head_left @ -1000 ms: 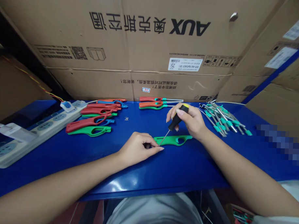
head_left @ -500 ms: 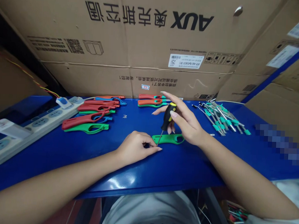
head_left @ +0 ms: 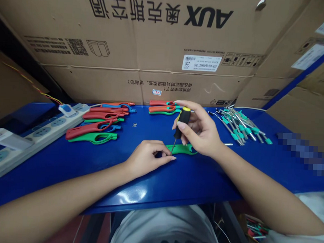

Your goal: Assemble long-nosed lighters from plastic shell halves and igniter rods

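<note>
A green lighter (head_left: pixel 180 149) lies flat on the blue table, its near end partly covered by my fingers. My left hand (head_left: pixel 149 157) is closed at its left end, thumb and fingertips pinching around the screwdriver tip and the lighter's edge. In my right hand (head_left: pixel 201 131) is a black and yellow screwdriver (head_left: pixel 183 118), the fingers wrapped around its handle. The shaft slants down to the lighter beside my left fingertips. Whether a screw sits under the tip is hidden. A metal rod (head_left: pixel 228 144) shows just beyond my right wrist.
Red, blue and green lighter bodies (head_left: pixel 92 129) are piled at the left, near a white power strip (head_left: pixel 41 135). Several metal tubes with green parts (head_left: pixel 240 127) lie at the right. Small screws (head_left: pixel 134 124) sit mid-table. Finished-looking lighters (head_left: pixel 162 109) rest before the cardboard wall (head_left: pixel 143 39).
The fingers of my right hand have curled from spread out to wrapped around the screwdriver handle. My left hand stays at the lighter's end; the view has shifted slightly.
</note>
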The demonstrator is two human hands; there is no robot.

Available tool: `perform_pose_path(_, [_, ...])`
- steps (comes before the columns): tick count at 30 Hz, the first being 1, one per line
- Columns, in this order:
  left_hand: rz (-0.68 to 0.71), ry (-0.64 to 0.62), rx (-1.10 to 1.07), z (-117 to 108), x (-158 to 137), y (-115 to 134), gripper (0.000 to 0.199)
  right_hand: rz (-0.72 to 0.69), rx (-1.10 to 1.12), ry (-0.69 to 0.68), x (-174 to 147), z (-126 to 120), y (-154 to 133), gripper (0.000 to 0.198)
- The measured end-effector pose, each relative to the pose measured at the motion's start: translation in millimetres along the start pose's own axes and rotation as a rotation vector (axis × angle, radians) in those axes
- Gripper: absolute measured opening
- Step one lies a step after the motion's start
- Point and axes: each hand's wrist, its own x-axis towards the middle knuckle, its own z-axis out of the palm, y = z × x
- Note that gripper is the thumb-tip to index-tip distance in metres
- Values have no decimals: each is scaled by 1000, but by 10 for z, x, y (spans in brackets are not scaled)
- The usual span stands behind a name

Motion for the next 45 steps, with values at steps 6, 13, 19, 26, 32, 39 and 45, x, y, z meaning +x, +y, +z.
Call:
perform_pose_path(6, [29, 74, -18, -34, 35, -30, 20, -131, -57, 215, 45, 0, 97, 46])
perform_pose_path(13, [10, 108, -50, -31, 37, -45, 12, -142, -146, 186, 39, -41, 172, 49])
perform_pose_path(19, [5, 113, -71, -16, 39, -68, 6, -143, -157, 188, 14, -36, 170, 49])
perform_pose_path(26, [8, 104, -59, 3, 32, -98, 7, -125, -144, -69, -7, -60, 76, 65])
perform_pose_path(32, [14, 129, -10, -8, 41, -107, 15, -134, -165, 26, -27, -11, 141, 63])
perform_pose_path(39, [73, 43, 37, -8, 46, -168, 37, -144, -189, 46, -36, 3, 221, 59])
perform_pose_path(45, [70, 10, 63, 3, 44, -177, 36, -123, -192, 17, -34, -1, 209, 60])
